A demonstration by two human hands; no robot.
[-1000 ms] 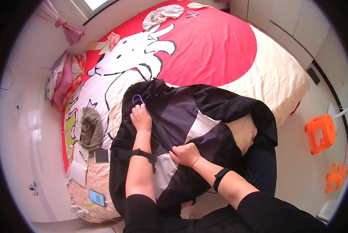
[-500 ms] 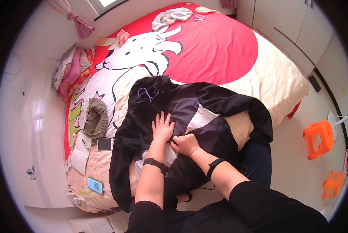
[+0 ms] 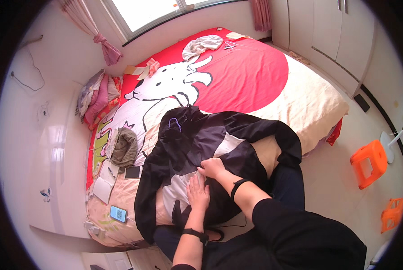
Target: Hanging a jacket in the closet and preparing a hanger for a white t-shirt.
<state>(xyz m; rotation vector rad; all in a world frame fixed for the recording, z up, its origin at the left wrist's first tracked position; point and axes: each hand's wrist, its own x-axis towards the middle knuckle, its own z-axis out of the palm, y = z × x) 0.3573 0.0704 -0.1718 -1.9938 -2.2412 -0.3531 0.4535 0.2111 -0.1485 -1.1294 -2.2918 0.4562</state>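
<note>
The jacket (image 3: 239, 156), black with grey and white panels, lies spread on the bed (image 3: 316, 96) along its near edge. 1 sleeve runs down toward the near left corner, and the other bends out toward the right. A purple hook (image 3: 175, 123) shows at the collar end.

The left hand (image 3: 198, 194) lies flat on a white panel, palm down, fingers straight and close together. The right hand (image 3: 212, 168) is just beyond its fingertips, at the middle of the jacket, narrow, with fingers curled in; I cannot tell whether they pinch the cloth. There are 2 dark bands (image 3: 195, 234), 1 on each forearm.

Between the jacket and the left edge lie a knit (image 3: 126, 148), a tablet (image 3: 132, 172) with a dark screen, and an open notebook (image 3: 104, 189) with a pen (image 3: 111, 171) on it. A phone (image 3: 118, 214), screen lit, is near the near left corner. Pillows (image 3: 101, 100) are piled at the left edge, farther up. A white cloth (image 3: 202, 45) lies toward the window edge. Off the right edge, 2 orange stools (image 3: 376, 156) stand on the floor.
</note>
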